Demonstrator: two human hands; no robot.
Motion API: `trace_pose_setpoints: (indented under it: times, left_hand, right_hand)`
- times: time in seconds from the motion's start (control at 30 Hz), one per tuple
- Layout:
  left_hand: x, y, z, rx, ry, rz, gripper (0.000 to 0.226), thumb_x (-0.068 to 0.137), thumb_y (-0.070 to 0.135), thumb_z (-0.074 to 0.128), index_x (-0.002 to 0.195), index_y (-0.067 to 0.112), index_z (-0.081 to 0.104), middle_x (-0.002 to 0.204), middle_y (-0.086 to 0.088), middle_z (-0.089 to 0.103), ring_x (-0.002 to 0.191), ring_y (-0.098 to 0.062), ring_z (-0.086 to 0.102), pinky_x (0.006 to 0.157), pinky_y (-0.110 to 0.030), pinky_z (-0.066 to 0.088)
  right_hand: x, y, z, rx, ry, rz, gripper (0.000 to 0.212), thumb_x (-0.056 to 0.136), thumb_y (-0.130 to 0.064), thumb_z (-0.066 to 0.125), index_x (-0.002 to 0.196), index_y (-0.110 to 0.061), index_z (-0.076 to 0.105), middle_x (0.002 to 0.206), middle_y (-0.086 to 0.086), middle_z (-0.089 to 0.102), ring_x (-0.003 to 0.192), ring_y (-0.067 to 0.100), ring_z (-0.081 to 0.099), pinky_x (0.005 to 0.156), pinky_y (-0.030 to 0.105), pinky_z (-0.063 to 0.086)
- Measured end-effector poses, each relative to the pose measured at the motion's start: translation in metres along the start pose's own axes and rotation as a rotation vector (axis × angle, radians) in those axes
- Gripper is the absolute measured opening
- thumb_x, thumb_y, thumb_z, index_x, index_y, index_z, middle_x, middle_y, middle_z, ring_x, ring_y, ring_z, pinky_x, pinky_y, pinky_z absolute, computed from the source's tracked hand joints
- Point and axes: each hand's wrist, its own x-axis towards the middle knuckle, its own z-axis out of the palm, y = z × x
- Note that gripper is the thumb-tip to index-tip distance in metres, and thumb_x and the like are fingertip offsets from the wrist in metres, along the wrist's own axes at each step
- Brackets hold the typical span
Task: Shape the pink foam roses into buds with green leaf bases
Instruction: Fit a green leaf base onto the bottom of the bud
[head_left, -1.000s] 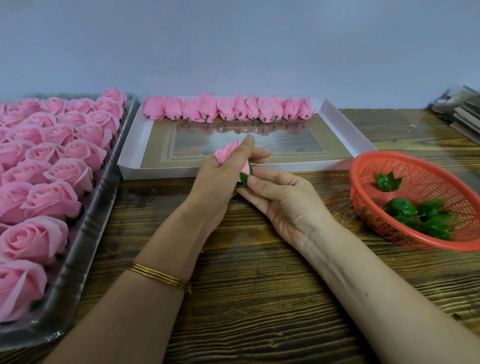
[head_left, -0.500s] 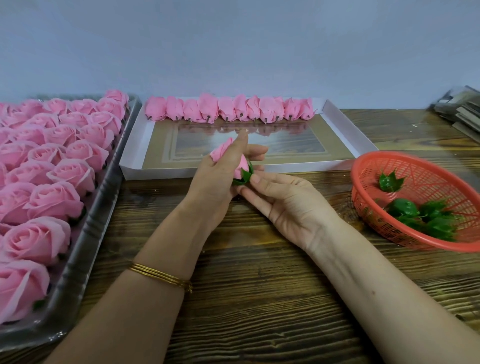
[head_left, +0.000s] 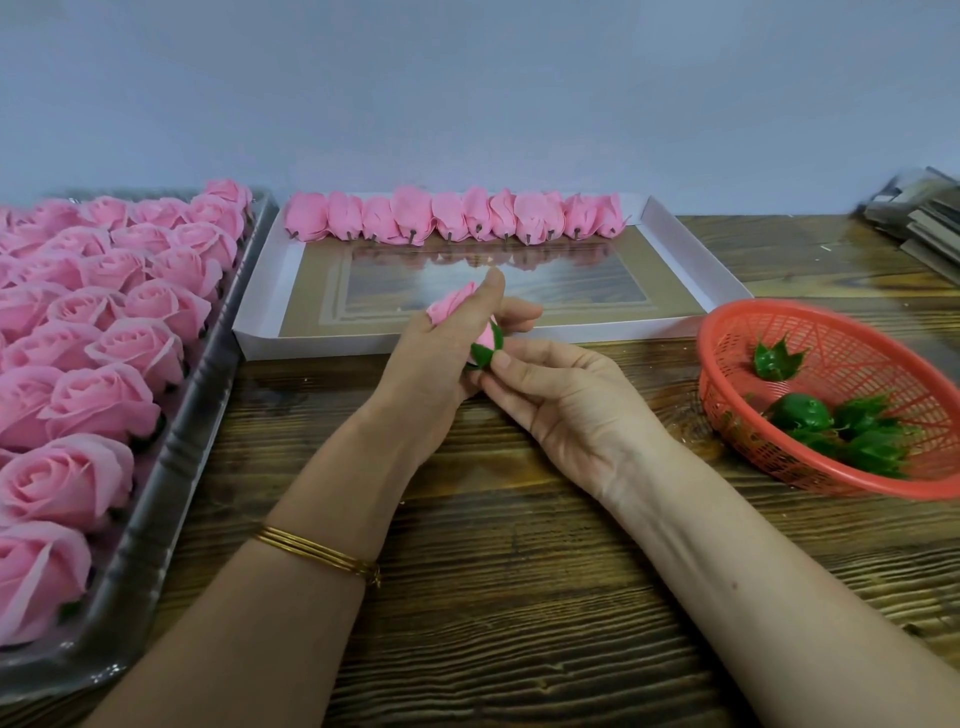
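While the left hand (head_left: 431, 374) curls its fingers round a pink foam bud (head_left: 453, 306), with the forefinger laid up along the petals, the right hand (head_left: 566, 400) meets it from the right and pinches the green leaf base (head_left: 483, 356) at the bud's lower end between thumb and fingertips. The bud is held tilted, tip up and to the left, just above the wooden tabletop (head_left: 519, 597) and in front of the near wall of a shallow white box (head_left: 322, 345). Only the tip of the bud and a little pink between the green leaves show past the left fingers. Along the far wall of the box lies a row of finished buds (head_left: 447, 221), side by side and touching, their dark stubs pointing toward the person. To the left of the box, close beside it, a long grey tray (head_left: 171, 467) is packed with open pink roses (head_left: 104, 405) in tight rows. To the right, a red mesh basket (head_left: 706, 364) rests on the tabletop, well apart from the hands, and holds several loose green leaf pieces (head_left: 857, 431), one of them standing points-up near the far side. Thin gold bangles (head_left: 317, 553) circle the left wrist. A stack of flat grey items (head_left: 919, 218) sits at the far right edge, too blurred to tell what they are.
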Motion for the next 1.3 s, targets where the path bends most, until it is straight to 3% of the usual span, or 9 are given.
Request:
trace_pose_setpoints:
  times: [0.23, 0.4, 0.53, 0.77, 0.87, 1.0, 1.17, 1.23, 1.3]
  left_hand:
    - [-0.0012, 0.0023, -0.0006, -0.030, 0.016, -0.016, 0.040, 0.095, 0.046, 0.052, 0.076, 0.023, 0.079, 0.098, -0.002, 0.075, 0.105, -0.017, 0.068, 0.093, -0.035, 0.054]
    - [-0.0019, 0.0019, -0.0004, -0.018, 0.030, -0.008, 0.038, 0.084, 0.053, 0.056, 0.078, 0.025, 0.079, 0.097, 0.000, 0.074, 0.100, -0.016, 0.068, 0.089, -0.031, 0.054]
    - [-0.0006, 0.0005, -0.0012, 0.011, 0.020, -0.021, 0.038, 0.093, 0.048, 0.053, 0.080, 0.024, 0.080, 0.096, 0.002, 0.076, 0.102, -0.013, 0.069, 0.086, -0.027, 0.055]
    - [0.0017, -0.0001, -0.0059, 0.069, -0.027, -0.049, 0.035, 0.087, 0.054, 0.055, 0.102, 0.031, 0.078, 0.106, -0.002, 0.067, 0.102, -0.017, 0.065, 0.100, -0.039, 0.051]
    - [0.0026, -0.0001, -0.0070, 0.054, -0.045, -0.060, 0.034, 0.087, 0.054, 0.056, 0.103, 0.032, 0.077, 0.107, -0.002, 0.065, 0.100, -0.016, 0.064, 0.094, -0.037, 0.052]
    - [0.0031, -0.0010, -0.0073, 0.035, -0.051, -0.063, 0.032, 0.090, 0.050, 0.056, 0.104, 0.030, 0.077, 0.102, 0.000, 0.067, 0.093, -0.011, 0.068, 0.086, -0.034, 0.054]
    - [0.0037, -0.0031, -0.0063, 0.095, -0.046, -0.041, 0.038, 0.081, 0.056, 0.056, 0.104, 0.034, 0.077, 0.088, 0.013, 0.073, 0.095, -0.009, 0.069, 0.093, -0.037, 0.054]
    - [0.0036, -0.0044, -0.0056, 0.092, -0.047, -0.034, 0.036, 0.086, 0.054, 0.055, 0.106, 0.033, 0.076, 0.091, 0.011, 0.074, 0.098, -0.013, 0.070, 0.095, -0.040, 0.052]
    - [0.0029, -0.0036, -0.0046, 0.080, -0.051, -0.040, 0.035, 0.091, 0.051, 0.054, 0.110, 0.030, 0.074, 0.099, 0.002, 0.076, 0.101, -0.021, 0.070, 0.099, -0.045, 0.050]
  right_hand:
    - [-0.0002, -0.0009, 0.0000, -0.042, -0.012, -0.007, 0.023, 0.074, 0.006, 0.066, 0.097, 0.009, 0.066, 0.083, 0.015, 0.074, 0.075, 0.020, 0.073, 0.074, 0.025, 0.060]
    - [-0.0008, -0.0038, 0.0003, -0.077, -0.032, 0.089, 0.024, 0.074, -0.004, 0.068, 0.097, 0.003, 0.069, 0.087, 0.018, 0.074, 0.075, 0.024, 0.074, 0.066, 0.026, 0.060]
    - [-0.0009, -0.0048, 0.0003, -0.048, -0.047, 0.117, 0.016, 0.076, -0.007, 0.066, 0.089, 0.001, 0.071, 0.089, 0.020, 0.073, 0.078, 0.026, 0.074, 0.067, 0.027, 0.060]
    - [0.0000, -0.0028, -0.0025, -0.039, -0.046, 0.059, 0.029, 0.066, 0.000, 0.068, 0.094, 0.007, 0.070, 0.091, 0.018, 0.074, 0.081, 0.024, 0.073, 0.078, 0.028, 0.060]
    - [-0.0003, -0.0028, -0.0016, -0.058, -0.032, 0.033, 0.032, 0.071, 0.005, 0.067, 0.102, 0.011, 0.066, 0.092, 0.017, 0.074, 0.083, 0.023, 0.073, 0.080, 0.027, 0.059]
    - [-0.0017, -0.0014, 0.0001, -0.042, -0.034, -0.030, 0.034, 0.069, 0.013, 0.065, 0.103, 0.013, 0.062, 0.083, 0.017, 0.074, 0.077, 0.022, 0.074, 0.070, 0.025, 0.060]
    - [-0.0008, 0.0016, 0.0003, -0.171, 0.027, -0.140, 0.035, 0.056, 0.010, 0.072, 0.089, 0.002, 0.065, 0.079, 0.013, 0.073, 0.075, 0.023, 0.071, 0.081, 0.033, 0.060]
    - [-0.0009, 0.0024, -0.0001, -0.255, 0.057, -0.193, 0.037, 0.051, 0.005, 0.075, 0.085, -0.002, 0.067, 0.078, 0.011, 0.072, 0.076, 0.023, 0.069, 0.084, 0.035, 0.059]
    - [-0.0010, 0.0032, -0.0003, -0.336, 0.074, -0.243, 0.035, 0.058, 0.013, 0.077, 0.087, -0.002, 0.067, 0.077, 0.010, 0.071, 0.075, 0.022, 0.068, 0.081, 0.031, 0.059]
